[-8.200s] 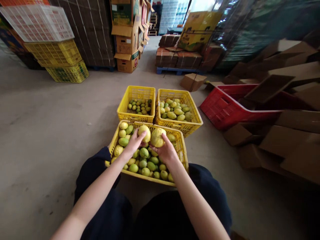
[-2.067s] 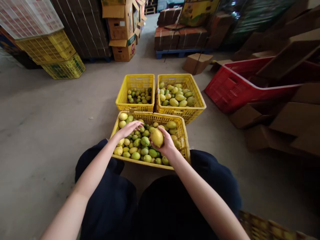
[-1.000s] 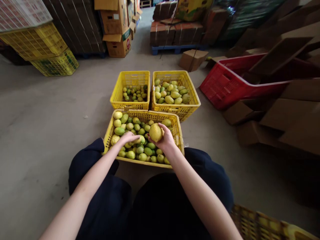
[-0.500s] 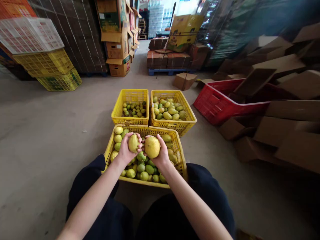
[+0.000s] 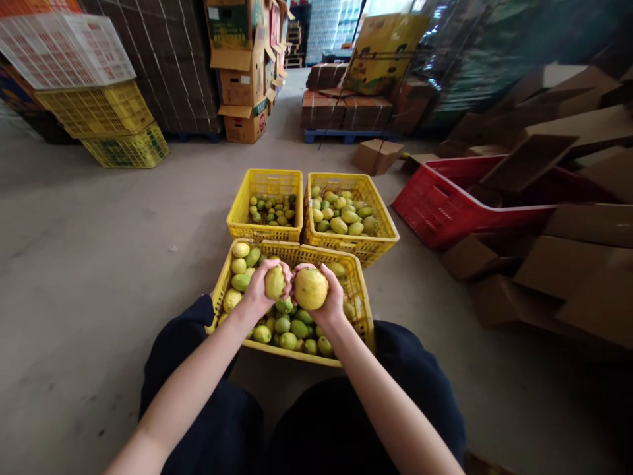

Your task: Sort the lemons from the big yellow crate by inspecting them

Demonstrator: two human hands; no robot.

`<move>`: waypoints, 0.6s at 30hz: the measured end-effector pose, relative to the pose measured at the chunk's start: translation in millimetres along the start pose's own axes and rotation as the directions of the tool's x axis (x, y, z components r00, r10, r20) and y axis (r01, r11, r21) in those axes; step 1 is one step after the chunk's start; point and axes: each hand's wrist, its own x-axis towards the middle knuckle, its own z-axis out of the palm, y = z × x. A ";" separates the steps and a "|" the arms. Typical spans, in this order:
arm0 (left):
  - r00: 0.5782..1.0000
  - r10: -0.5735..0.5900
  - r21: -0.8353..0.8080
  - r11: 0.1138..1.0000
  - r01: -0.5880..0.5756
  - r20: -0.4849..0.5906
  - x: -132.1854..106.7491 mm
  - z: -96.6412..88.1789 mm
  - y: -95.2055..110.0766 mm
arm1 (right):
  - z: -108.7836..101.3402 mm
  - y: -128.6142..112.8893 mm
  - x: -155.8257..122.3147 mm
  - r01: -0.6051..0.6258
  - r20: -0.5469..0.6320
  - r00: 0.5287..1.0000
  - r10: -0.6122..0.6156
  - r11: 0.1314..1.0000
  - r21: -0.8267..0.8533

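My left hand (image 5: 263, 288) is closed around a yellow-green lemon (image 5: 275, 282). In my right hand (image 5: 332, 298) sits a larger, rounder yellow lemon (image 5: 311, 289) with small dark specks. Both hands are side by side above the near yellow crate (image 5: 291, 357), which stands between my knees. Green and yellow lemons (image 5: 288, 340) fill that crate, partly hidden by my hands and forearms. Behind it, the back left crate (image 5: 264, 230) holds smaller lemons (image 5: 270, 210). The back right crate (image 5: 352, 243) contains larger, yellower ones (image 5: 339, 225).
A red crate (image 5: 429, 211) stands to the right among loose cardboard boxes (image 5: 558, 267). Stacked white and yellow crates (image 5: 99, 109) are at the far left. Farther back are piled cartons (image 5: 242, 89) and a blue pallet (image 5: 329, 136) carrying bundled cardboard.
The whole view has shifted slightly, so the crates and hands appear a little farther right. Both hands keep hold of their lemons; the left one has turned slightly.
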 end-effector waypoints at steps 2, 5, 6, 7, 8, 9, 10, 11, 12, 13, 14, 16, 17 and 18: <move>1.000 -0.007 -0.016 1.000 0.007 -0.004 0.6 -0.7 -0.8 | -1.5 0.2 0.4 -0.001 -0.007 1.000 0.001 1.000 0.001; 0.999 -0.028 -0.044 0.999 0.026 -0.035 1.7 -0.2 0.3 | -0.9 0.5 1.3 -0.003 -0.037 0.999 0.003 1.000 0.003; 0.997 -0.046 -0.056 0.998 0.043 -0.058 2.1 0.4 1.6 | 0.2 0.3 1.6 -0.009 -0.057 0.998 0.009 1.000 0.001; 0.993 -0.069 -0.074 0.995 0.062 -0.093 2.5 1.0 3.3 | 1.6 -0.1 1.9 -0.017 -0.082 0.996 0.016 1.000 -0.002; 0.985 -0.098 -0.098 0.992 0.084 -0.143 2.9 1.6 5.5 | 3.2 -0.7 2.2 -0.025 -0.114 0.993 0.024 1.000 -0.007; 0.972 -0.127 -0.128 0.986 0.103 -0.199 3.2 1.9 8.0 | 4.6 -1.7 2.6 -0.032 -0.149 0.988 0.030 0.999 -0.011; 0.954 -0.152 -0.162 0.980 0.113 -0.257 3.6 1.9 10.6 | 5.6 -3.0 3.0 -0.033 -0.185 0.982 0.031 0.999 -0.011; 0.936 -0.172 -0.195 0.974 0.115 -0.306 3.8 1.5 13.2 | 6.0 -4.5 3.4 -0.033 -0.219 0.975 0.032 0.999 -0.004; 0.921 -0.185 -0.225 0.968 0.110 -0.343 3.9 0.8 15.6 | 5.6 -6.2 4.0 -0.033 -0.248 0.968 0.035 0.999 0.011; 0.910 -0.192 -0.250 0.963 0.103 -0.366 4.0 0.0 17.7 | 4.4 -7.8 4.5 -0.038 -0.271 0.961 0.045 0.999 0.032; 0.903 -0.199 -0.269 0.958 0.098 -0.380 3.9 -0.7 19.4 | 2.4 -9.4 5.2 -0.049 -0.290 0.955 0.064 0.997 0.057; 0.894 -0.212 -0.300 0.949 0.092 -0.395 3.7 -1.5 21.6 | -2.5 -11.6 6.4 -0.089 -0.323 0.939 0.120 0.990 0.111; 0.891 -0.216 -0.312 0.946 0.090 -0.400 3.6 -1.5 22.0 | -4.9 -12.1 7.0 -0.109 -0.345 0.927 0.150 0.985 0.135; 0.888 -0.219 -0.320 0.943 0.086 -0.404 3.8 -1.2 22.1 | -6.9 -12.2 7.6 -0.125 -0.372 0.912 0.175 0.980 0.155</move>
